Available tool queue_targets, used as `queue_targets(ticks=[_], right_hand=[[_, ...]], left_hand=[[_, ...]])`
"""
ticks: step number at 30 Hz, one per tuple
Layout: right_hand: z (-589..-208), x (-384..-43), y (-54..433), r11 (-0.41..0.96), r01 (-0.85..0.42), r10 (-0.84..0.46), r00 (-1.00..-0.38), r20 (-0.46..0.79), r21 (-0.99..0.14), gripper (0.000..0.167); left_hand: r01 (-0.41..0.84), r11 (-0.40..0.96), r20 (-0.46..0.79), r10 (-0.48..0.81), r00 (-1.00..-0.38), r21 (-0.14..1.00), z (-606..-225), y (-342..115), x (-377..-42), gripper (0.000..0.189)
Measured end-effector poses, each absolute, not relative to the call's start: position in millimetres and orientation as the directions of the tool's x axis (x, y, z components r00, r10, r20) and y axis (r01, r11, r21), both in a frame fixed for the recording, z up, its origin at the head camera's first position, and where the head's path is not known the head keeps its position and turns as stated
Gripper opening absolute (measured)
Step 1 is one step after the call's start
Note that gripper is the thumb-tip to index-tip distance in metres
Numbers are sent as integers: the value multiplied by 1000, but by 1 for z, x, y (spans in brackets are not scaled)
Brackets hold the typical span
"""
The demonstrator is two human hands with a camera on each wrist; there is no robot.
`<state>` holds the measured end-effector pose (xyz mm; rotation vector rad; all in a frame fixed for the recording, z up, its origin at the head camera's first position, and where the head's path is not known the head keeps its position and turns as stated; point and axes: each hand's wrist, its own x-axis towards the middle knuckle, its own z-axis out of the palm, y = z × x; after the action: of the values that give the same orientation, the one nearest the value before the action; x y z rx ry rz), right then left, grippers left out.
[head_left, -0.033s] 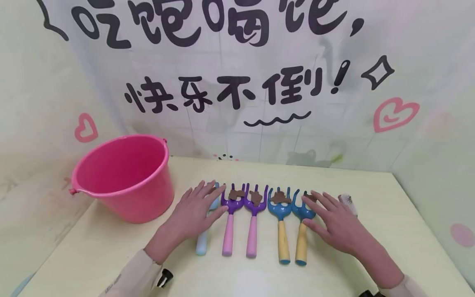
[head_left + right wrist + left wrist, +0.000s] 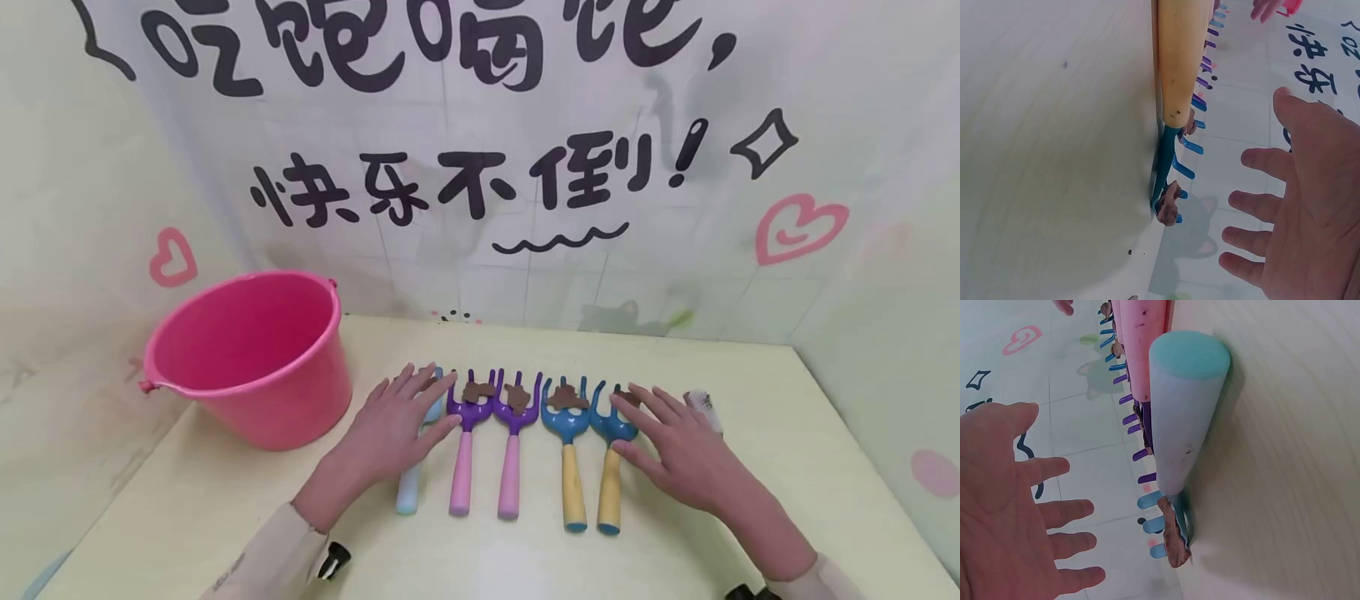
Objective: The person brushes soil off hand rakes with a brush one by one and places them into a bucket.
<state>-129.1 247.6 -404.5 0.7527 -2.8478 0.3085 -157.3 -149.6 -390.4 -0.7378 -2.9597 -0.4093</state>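
Observation:
Several hand garden forks lie side by side with brown clay-like lumps on their tines. My left hand point(image 2: 386, 429) hovers with fingers spread over a light-blue fork point(image 2: 1188, 419), partly hiding it in the head view. To its right lie two purple forks point(image 2: 473, 414) point(image 2: 514, 417) with pink handles. Then come two blue forks point(image 2: 566, 426) point(image 2: 613, 427) with yellow handles. My right hand point(image 2: 678, 450), fingers also spread, is above the outermost blue fork and covers part of its brown lump point(image 2: 1168, 205). Both hands hold nothing.
A pink bucket point(image 2: 273, 404) stands at the table's back left. Behind the right hand, a small whitish object with dark marks point(image 2: 702, 407) lies on the pale table point(image 2: 487, 567). A wall sheet with black lettering point(image 2: 480, 183) rises along the back edge.

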Motion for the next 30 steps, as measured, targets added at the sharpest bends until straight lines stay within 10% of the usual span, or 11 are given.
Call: queue_targets(ticks=[20, 30], right_hand=[[-410, -131, 262, 876, -452, -406, -880, 247, -168, 55], [-420, -128, 321, 949, -102, -88, -994, 60, -299, 52]], left_hand=[[446, 858, 135, 425, -895, 255, -393, -157, -156, 70], [259, 933, 125, 235, -964, 248, -396, -161, -153, 73]])
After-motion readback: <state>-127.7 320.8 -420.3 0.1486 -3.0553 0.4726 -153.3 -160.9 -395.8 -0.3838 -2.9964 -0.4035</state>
